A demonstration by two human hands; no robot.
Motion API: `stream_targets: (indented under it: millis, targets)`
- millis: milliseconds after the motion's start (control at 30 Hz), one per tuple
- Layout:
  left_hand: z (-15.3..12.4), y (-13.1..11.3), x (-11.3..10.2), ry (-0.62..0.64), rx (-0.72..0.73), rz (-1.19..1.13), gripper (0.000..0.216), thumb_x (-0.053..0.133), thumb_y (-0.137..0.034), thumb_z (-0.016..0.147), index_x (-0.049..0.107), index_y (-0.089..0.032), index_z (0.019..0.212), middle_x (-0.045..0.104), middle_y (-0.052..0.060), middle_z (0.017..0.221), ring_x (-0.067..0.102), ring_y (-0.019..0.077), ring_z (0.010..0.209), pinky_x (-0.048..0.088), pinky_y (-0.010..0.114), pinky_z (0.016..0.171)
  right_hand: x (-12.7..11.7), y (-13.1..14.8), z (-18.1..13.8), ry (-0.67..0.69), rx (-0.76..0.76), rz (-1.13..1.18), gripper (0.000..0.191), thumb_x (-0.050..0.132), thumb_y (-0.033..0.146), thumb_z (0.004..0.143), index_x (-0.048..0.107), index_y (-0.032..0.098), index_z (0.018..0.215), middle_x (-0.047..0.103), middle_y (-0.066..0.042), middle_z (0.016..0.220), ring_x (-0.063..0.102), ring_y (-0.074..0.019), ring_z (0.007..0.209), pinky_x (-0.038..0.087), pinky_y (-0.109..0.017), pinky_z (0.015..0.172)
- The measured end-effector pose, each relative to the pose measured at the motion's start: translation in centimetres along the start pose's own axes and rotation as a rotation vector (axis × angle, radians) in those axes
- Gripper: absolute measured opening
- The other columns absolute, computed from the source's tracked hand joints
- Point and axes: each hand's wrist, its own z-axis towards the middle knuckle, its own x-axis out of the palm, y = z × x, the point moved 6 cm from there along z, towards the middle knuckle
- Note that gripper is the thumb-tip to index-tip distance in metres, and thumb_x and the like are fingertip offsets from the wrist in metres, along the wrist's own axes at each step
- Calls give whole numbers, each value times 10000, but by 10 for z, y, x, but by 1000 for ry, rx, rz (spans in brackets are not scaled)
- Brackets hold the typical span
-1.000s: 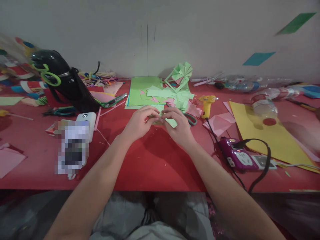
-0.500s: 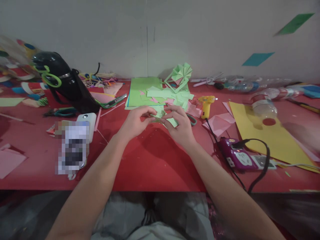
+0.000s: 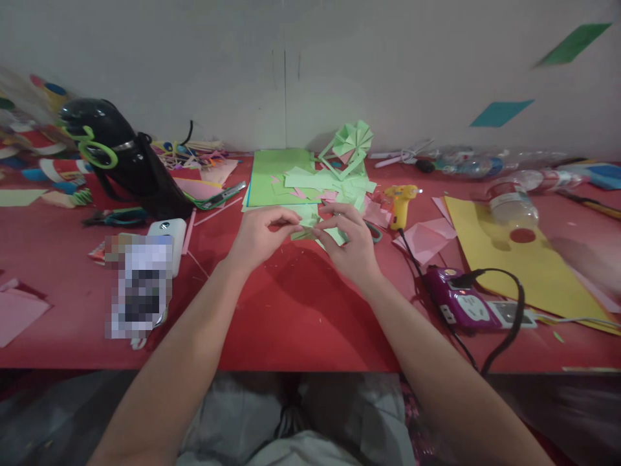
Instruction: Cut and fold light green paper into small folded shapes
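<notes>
The right hand (image 3: 348, 244) pinched the green paper (image 3: 305, 234); whether the left hand (image 3: 264, 234) gripped it too was unclear. It looked light, easily creased, best held by edges.

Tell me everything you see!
Table: one, red, underneath
Wall patches: two, green and teal, upper right
Tall object: one, black, left
Gadget: one, white, left
Craft clutter: uncountable, multicoloured, left
Pleated paper: one, green, back
Paper pieces: many, green and pink, centre
Scissors: one, grey-handled, centre
Glue gun: one, yellow, right
Power strip: one, purple, right
Card: unclear count, yellow, right
Bottles: several, clear, right
Left hand: one, bare, centre
Right hand: one, bare, centre
</notes>
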Motion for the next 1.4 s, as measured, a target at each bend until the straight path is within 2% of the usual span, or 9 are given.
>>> stream_targets:
  millis: [200, 500, 633, 900, 1167, 1300, 1400]
  targets:
    - [1, -6, -1, 18, 58, 74, 83, 734, -247, 822, 739, -210, 748, 781, 44, 882, 728, 195, 851, 579, 333, 809, 0, 0, 0, 13, 36, 11, 64, 673, 275, 898, 683, 257, 837, 642, -77, 1117, 626, -239, 1083, 502, -468, 957]
    - [1, -2, 0, 36, 47, 66, 88, 734, -289, 835, 743, -203, 817, 777, 54, 912, 723, 197, 871, 569, 321, 811, -1, -1, 0, -1, 31, -10, 71, 670, 272, 901, 679, 253, 833, 651, -78, 1110, 629, -239, 1079, 504, -465, 947]
    - [1, -3, 0, 45, 72, 106, 78, 736, -276, 834, 726, -199, 824, 768, 47, 910, 709, 184, 850, 554, 304, 782, -1, 0, 0, -9, 11, -6, 63, 677, 261, 896, 678, 249, 834, 651, -79, 1105, 631, -238, 1079, 511, -456, 933]
    - [1, -10, 2, 59, 121, 154, 73, 673, -173, 855, 673, -201, 788, 750, 33, 921, 693, 183, 883, 527, 326, 826, 0, 1, 0, -1, 19, 10, 73, 676, 262, 897, 676, 251, 824, 648, -76, 1100, 633, -236, 1062, 508, -462, 943]
    - [0, -10, 7, 118, 124, 126, 28, 691, -198, 846, 685, -212, 823, 747, 45, 997, 690, 195, 951, 529, 346, 877, 1, 0, 0, 16, 21, -4, 58, 677, 267, 893, 683, 261, 835, 655, -72, 1111, 629, -238, 1077, 502, -467, 961]
    - [0, -9, 7, 91, 122, 133, 104, 673, -124, 834, 690, -207, 774, 756, 34, 959, 698, 186, 925, 537, 340, 866, 2, 3, 0, 31, 12, -1, 62, 677, 263, 891, 692, 253, 831, 655, -82, 1111, 628, -236, 1080, 502, -466, 970]
    - [0, -10, 6, 64, 128, 126, 113, 680, -134, 835, 700, -210, 754, 768, 28, 935, 710, 186, 903, 550, 339, 851, 2, 3, 0, 26, 51, 42, 88, 676, 314, 897, 703, 254, 839, 662, -81, 1121, 635, -234, 1086, 506, -467, 982]
